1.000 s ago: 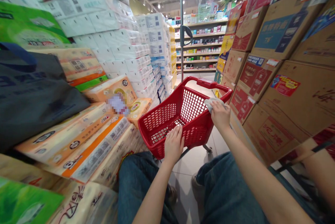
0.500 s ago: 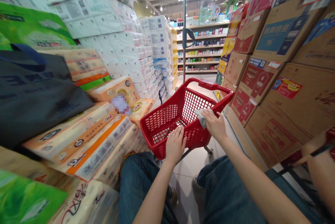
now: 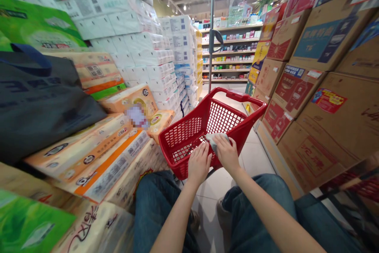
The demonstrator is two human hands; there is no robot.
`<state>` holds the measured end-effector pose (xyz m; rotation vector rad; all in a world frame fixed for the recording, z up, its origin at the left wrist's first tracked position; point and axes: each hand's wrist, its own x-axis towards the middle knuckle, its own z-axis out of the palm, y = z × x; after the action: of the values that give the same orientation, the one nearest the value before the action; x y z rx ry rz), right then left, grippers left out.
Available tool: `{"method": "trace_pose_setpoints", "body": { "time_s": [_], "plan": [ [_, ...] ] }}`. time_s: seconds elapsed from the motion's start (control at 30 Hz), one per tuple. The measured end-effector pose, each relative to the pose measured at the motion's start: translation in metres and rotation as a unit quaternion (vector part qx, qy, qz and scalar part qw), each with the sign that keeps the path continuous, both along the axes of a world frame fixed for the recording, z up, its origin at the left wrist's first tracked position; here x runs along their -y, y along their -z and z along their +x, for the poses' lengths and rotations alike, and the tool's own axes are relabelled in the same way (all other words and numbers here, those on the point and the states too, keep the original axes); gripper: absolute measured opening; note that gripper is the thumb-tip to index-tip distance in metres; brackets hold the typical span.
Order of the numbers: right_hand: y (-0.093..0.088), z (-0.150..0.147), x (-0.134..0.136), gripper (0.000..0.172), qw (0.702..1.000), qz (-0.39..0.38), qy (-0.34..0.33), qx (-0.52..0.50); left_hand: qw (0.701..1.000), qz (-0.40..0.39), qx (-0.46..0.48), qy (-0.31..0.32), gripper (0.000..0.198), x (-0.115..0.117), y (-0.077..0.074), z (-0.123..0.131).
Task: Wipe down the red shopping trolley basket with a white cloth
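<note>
A red plastic shopping basket [image 3: 182, 132] with mesh walls and a handle bar at its far side stands tilted in front of my knees. My left hand [image 3: 199, 163] grips its near rim, fingers bent over the edge and the thumb out of sight. Just to the right, my right hand [image 3: 226, 152] presses a pale grey cloth [image 3: 213, 141] onto the same rim. The cloth is bunched under my fingers, partly hidden. Little of the basket's inside is covered, and its floor shows through the mesh.
Packs of tissue paper [image 3: 97, 158] are piled close on the left, with a dark grey bag [image 3: 44, 107] on them. Stacked cartons [image 3: 325, 126] line the right side. A grey metal pole [image 3: 211, 47] rises behind the basket, before stocked shelves [image 3: 229, 53].
My right hand has slid the cloth leftward along the basket's near rim, closer to my left hand. The left hand keeps its place on the rim.
</note>
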<state>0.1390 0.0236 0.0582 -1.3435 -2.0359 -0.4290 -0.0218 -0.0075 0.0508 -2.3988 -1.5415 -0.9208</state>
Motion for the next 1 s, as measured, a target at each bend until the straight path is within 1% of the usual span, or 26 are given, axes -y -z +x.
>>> {"method": "trace_pose_setpoints", "body": {
  "time_s": [0.07, 0.1, 0.17, 0.3, 0.37, 0.4, 0.43, 0.47, 0.53, 0.57, 0.67, 0.73, 0.8, 0.87, 0.93, 1.0],
  "plan": [
    [-0.002, 0.0, 0.003, 0.044, 0.999, -0.008, -0.037, 0.025, 1.0, 0.001, -0.002, 0.0, 0.043, 0.0, 0.0, 0.0],
    [-0.006, 0.008, 0.001, 0.044, 0.998, -0.011, -0.044, 0.039, 1.0, 0.002, -0.001, 0.001, 0.043, 0.0, 0.0, 0.0],
    [-0.02, 0.039, -0.012, 0.043, 0.998, -0.011, -0.033, 0.058, 1.0, 0.003, 0.002, 0.002, 0.043, 0.0, 0.0, 0.0],
    [-0.05, 0.117, -0.05, 0.041, 0.997, 0.012, 0.066, 0.031, 1.0, 0.003, -0.002, -0.002, 0.042, 0.0, -0.001, 0.001],
    [-0.056, 0.14, -0.065, 0.041, 0.993, 0.031, 0.113, -0.006, 1.0, 0.003, -0.004, -0.004, 0.042, 0.0, -0.001, 0.001],
    [-0.056, 0.143, -0.069, 0.041, 0.99, 0.039, 0.133, -0.025, 1.0, 0.001, -0.004, -0.005, 0.042, 0.0, -0.001, 0.001],
    [-0.054, 0.14, -0.071, 0.04, 0.987, 0.045, 0.15, -0.039, 1.0, -0.001, -0.003, -0.006, 0.042, 0.0, -0.001, 0.001],
    [-0.05, 0.132, -0.069, 0.039, 0.984, 0.049, 0.162, -0.048, 1.0, -0.003, -0.002, -0.007, 0.042, 0.001, -0.001, 0.002],
    [-0.037, 0.101, -0.057, 0.039, 0.985, 0.046, 0.158, -0.045, 1.0, -0.007, 0.001, -0.006, 0.042, 0.001, -0.001, 0.002],
    [-0.029, 0.081, -0.048, 0.039, 0.988, 0.04, 0.142, -0.036, 1.0, -0.007, 0.003, -0.005, 0.042, 0.001, -0.001, 0.002],
    [-0.007, 0.027, -0.019, 0.04, 0.999, 0.012, 0.046, -0.003, 1.0, -0.009, 0.005, -0.003, 0.043, 0.001, -0.002, 0.001],
    [0.001, 0.009, -0.007, 0.041, 1.0, 0.005, -0.011, 0.017, 1.0, -0.014, 0.002, -0.002, 0.043, 0.0, -0.002, 0.0],
    [0.002, 0.013, -0.006, 0.042, 0.998, 0.004, -0.047, 0.044, 1.0, -0.022, -0.004, 0.0, 0.044, 0.0, -0.003, -0.001],
    [-0.004, 0.037, -0.017, 0.043, 0.997, 0.011, -0.05, 0.06, 1.0, -0.029, -0.008, 0.004, 0.045, 0.0, -0.003, -0.002],
    [-0.013, 0.071, -0.035, 0.043, 0.998, 0.03, -0.016, 0.051, 0.999, -0.034, -0.005, 0.006, 0.045, 0.001, -0.004, -0.001],
    [-0.023, 0.105, -0.053, 0.043, 0.997, 0.055, 0.04, 0.023, 0.999, -0.038, 0.005, 0.001, 0.044, 0.002, -0.006, 0.001]
  ]
}}
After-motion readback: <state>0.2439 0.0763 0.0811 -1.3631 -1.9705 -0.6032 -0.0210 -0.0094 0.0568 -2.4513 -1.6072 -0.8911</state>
